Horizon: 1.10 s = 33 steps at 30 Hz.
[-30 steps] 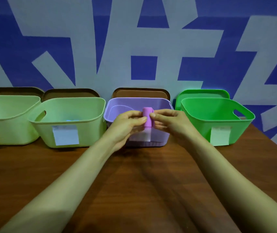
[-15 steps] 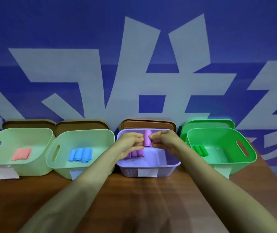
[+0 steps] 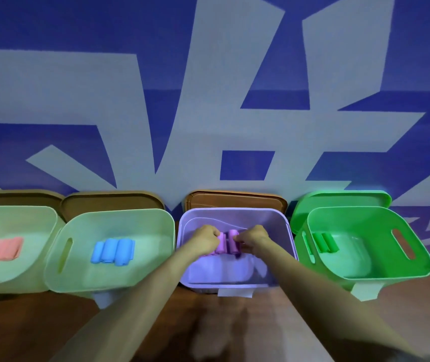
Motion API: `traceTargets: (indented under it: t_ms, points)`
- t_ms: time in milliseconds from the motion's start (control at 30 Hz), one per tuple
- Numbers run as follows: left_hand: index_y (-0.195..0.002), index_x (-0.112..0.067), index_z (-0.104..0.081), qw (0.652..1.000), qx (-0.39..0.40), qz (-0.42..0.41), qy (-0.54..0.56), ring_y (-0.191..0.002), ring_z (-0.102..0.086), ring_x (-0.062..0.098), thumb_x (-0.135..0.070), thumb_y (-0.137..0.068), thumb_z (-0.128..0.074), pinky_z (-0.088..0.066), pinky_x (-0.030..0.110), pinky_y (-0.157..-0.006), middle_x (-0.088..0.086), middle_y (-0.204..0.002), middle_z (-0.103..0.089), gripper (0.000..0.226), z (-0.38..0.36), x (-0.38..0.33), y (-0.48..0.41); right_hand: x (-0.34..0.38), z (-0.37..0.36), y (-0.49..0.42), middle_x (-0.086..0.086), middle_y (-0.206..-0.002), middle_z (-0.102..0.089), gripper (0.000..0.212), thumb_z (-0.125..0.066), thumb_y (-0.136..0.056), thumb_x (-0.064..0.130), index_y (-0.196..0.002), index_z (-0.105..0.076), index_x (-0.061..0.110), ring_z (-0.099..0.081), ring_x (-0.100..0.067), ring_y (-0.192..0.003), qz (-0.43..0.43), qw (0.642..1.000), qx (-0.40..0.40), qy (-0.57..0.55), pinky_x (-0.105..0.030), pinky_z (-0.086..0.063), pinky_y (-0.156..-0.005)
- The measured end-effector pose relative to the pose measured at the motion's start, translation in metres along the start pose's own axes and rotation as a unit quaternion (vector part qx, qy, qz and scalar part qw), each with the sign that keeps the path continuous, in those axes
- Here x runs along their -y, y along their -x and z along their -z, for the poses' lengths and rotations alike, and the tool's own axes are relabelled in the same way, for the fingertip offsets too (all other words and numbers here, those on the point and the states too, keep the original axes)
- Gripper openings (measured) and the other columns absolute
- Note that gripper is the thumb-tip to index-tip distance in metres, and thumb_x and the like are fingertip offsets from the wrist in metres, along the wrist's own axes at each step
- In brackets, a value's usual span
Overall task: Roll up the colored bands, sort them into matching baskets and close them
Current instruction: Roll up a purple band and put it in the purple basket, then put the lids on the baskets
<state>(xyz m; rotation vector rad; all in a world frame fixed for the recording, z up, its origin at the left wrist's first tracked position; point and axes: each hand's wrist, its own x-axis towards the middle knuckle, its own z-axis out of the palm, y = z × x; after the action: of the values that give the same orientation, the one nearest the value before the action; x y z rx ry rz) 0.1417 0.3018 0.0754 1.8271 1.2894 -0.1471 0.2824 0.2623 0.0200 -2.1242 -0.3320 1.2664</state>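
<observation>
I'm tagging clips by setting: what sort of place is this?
Probably a staged sorting station rather than a home: a wooden table before a wall painted with big blue-and-grey shapes, and four open baskets in a row with paper labels.

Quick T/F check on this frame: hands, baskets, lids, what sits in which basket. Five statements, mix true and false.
1. The left hand and the right hand both grip a purple roll inside the purple basket. True.
2. The blue rolls lie in the bright green basket. False: they lie in a pale green basket; the bright green one holds green rolls.
3. No basket has its lid on. True.
4. The lid behind the purple basket is purple. False: that brown lid does not match it.
5. The leftmost basket holds pink rolls. True.
</observation>
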Motion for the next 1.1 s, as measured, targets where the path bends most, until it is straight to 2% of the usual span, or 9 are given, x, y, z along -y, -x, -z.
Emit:
traceTargets:
  t_ms: [67,133,200,333,533,833,933,1000,1100]
  points:
    - [-0.125,-0.007,-0.058,1.000,0.009,-0.005,-0.023,-0.094,-0.059,0.030,-0.004,-0.095,-0.042,-0.049,0.033,-0.076,0.018,-0.123,-0.061,0.035,-0.002,0.000,-0.005,0.000,-0.005,0.000,-0.026,-0.100,-0.068,0.032,-0.075,-0.076,0.003,-0.104,-0.065,-0.010,-0.068,-0.035,-0.085,-0.003,1.000,-0.014,0.011,-0.047,-0.058,-0.078]
    - [-0.096,-0.010,-0.065,0.999,0.021,-0.007,-0.047,-0.084,-0.054,0.025,-0.003,-0.094,-0.042,-0.048,0.034,-0.073,0.019,-0.108,-0.063,0.024,-0.004,0.002,-0.010,0.001,-0.007,0.000,-0.024,-0.096,-0.067,0.031,-0.075,-0.077,0.004,-0.103,-0.065,-0.009,-0.065,-0.032,-0.078,-0.005,1.000,-0.021,0.019,-0.044,-0.058,-0.075]
    - [-0.066,-0.023,-0.046,0.997,0.026,-0.004,-0.069,-0.081,-0.050,0.023,-0.003,-0.093,-0.042,-0.044,0.030,-0.068,0.013,-0.094,-0.057,0.034,-0.007,0.004,-0.015,0.000,-0.009,-0.002,-0.024,-0.093,-0.067,0.029,-0.075,-0.077,0.003,-0.101,-0.064,-0.010,-0.064,-0.031,-0.074,-0.011,1.000,-0.016,0.019,-0.045,-0.058,-0.074]
    - [-0.062,-0.025,-0.034,0.997,0.021,0.007,-0.068,-0.082,-0.046,0.024,-0.003,-0.092,-0.043,-0.037,0.026,-0.069,0.008,-0.092,-0.052,0.039,-0.010,0.007,-0.022,0.000,-0.012,-0.005,-0.025,-0.092,-0.067,0.023,-0.072,-0.079,0.003,-0.097,-0.063,-0.010,-0.066,-0.034,-0.077,-0.015,0.999,-0.010,0.043,-0.046,-0.058,-0.072]
    - [-0.061,-0.025,-0.032,0.999,0.013,0.016,-0.048,-0.084,-0.044,0.024,-0.002,-0.092,-0.045,-0.044,0.031,-0.078,0.007,-0.093,-0.049,0.040,-0.010,0.008,-0.020,-0.002,-0.014,-0.008,-0.021,-0.090,-0.061,0.013,-0.067,-0.085,0.006,-0.085,-0.057,-0.003,-0.055,-0.027,-0.055,-0.031,0.997,-0.016,0.067,-0.027,-0.043,-0.036]
    - [-0.062,-0.025,-0.040,0.999,0.018,0.007,-0.026,-0.094,-0.058,0.029,0.000,-0.090,-0.046,-0.051,0.041,-0.092,0.011,-0.097,-0.055,0.038,-0.013,0.007,-0.018,-0.004,-0.011,-0.010,-0.021,-0.093,-0.065,0.020,-0.071,-0.081,0.008,-0.095,-0.063,-0.003,-0.064,-0.035,-0.073,-0.040,0.998,-0.007,0.045,-0.034,-0.049,-0.040]
    - [-0.099,-0.011,-0.067,1.000,0.008,-0.002,-0.012,-0.100,-0.058,0.030,0.000,-0.092,-0.044,-0.051,0.035,-0.089,0.014,-0.114,-0.061,0.026,-0.011,0.006,-0.014,-0.003,-0.007,-0.007,-0.015,-0.073,-0.058,0.012,-0.064,-0.087,0.012,-0.081,-0.059,0.003,-0.059,-0.030,-0.065,-0.043,0.997,0.030,0.050,-0.034,-0.053,-0.051]
    - [-0.127,-0.007,-0.058,1.000,-0.006,-0.004,0.002,-0.100,-0.058,0.028,0.000,-0.094,-0.041,-0.048,0.027,-0.076,0.011,-0.126,-0.059,0.037,-0.009,0.004,-0.009,-0.004,0.000,-0.006,-0.011,-0.078,-0.058,0.015,-0.062,-0.088,0.009,-0.074,-0.055,0.009,-0.058,-0.027,-0.075,-0.030,0.997,0.064,0.034,-0.035,-0.055,-0.071]
    - [-0.124,-0.009,-0.060,0.998,-0.040,-0.009,0.039,-0.091,-0.055,0.023,-0.001,-0.094,-0.041,-0.047,0.026,-0.068,0.011,-0.122,-0.061,0.036,-0.002,-0.001,0.003,0.001,0.010,0.003,-0.011,-0.084,-0.058,0.016,-0.061,-0.085,0.003,-0.074,-0.053,0.011,-0.057,-0.025,-0.073,-0.004,0.998,0.065,0.015,-0.033,-0.052,-0.070]
